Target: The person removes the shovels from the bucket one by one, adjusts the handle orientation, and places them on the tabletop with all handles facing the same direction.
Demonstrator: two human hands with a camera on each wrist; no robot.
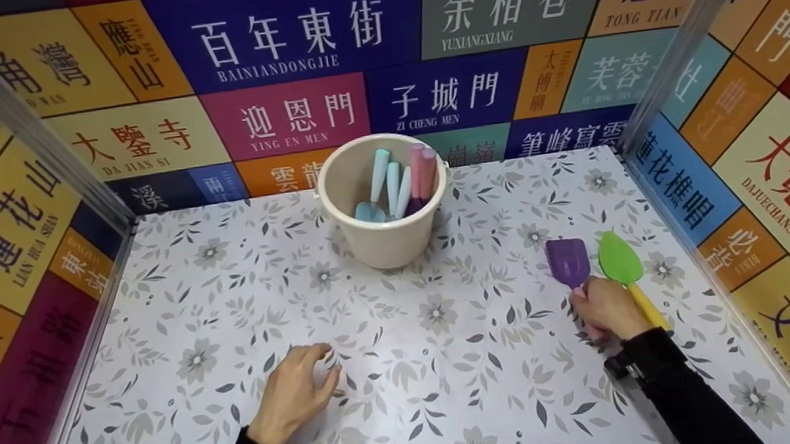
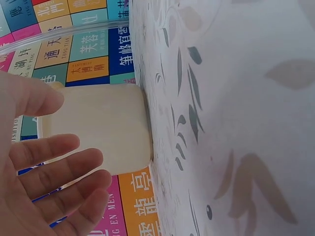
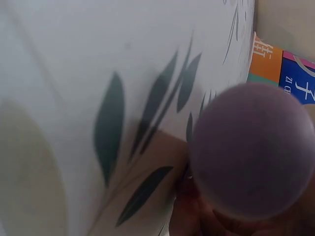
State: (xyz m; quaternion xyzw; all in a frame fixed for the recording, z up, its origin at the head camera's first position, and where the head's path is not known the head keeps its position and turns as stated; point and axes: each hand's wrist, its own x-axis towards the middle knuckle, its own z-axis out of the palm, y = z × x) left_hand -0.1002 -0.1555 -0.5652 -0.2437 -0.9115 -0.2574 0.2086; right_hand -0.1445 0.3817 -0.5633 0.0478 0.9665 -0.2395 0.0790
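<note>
My right hand (image 1: 606,307) grips the pink handle of a purple toy shovel (image 1: 569,262), which lies on the floral table (image 1: 451,374) at the right. In the right wrist view a blurred purplish round end of the shovel (image 3: 251,152) fills the lower right, close to the camera. A green shovel (image 1: 620,259) with a yellow handle lies just right of the hand. My left hand (image 1: 299,388) rests on the table near the front, holding nothing, its fingers (image 2: 54,169) relaxed. A cream bucket (image 1: 386,244) stands at the back centre, seen side-on as the bucket (image 2: 98,130) in the left wrist view.
Inside the bucket stand several toy tools (image 1: 399,186) with blue and pink handles. Walls covered in coloured sign panels (image 1: 286,117) enclose the table at the back and on both sides, with metal posts at the corners.
</note>
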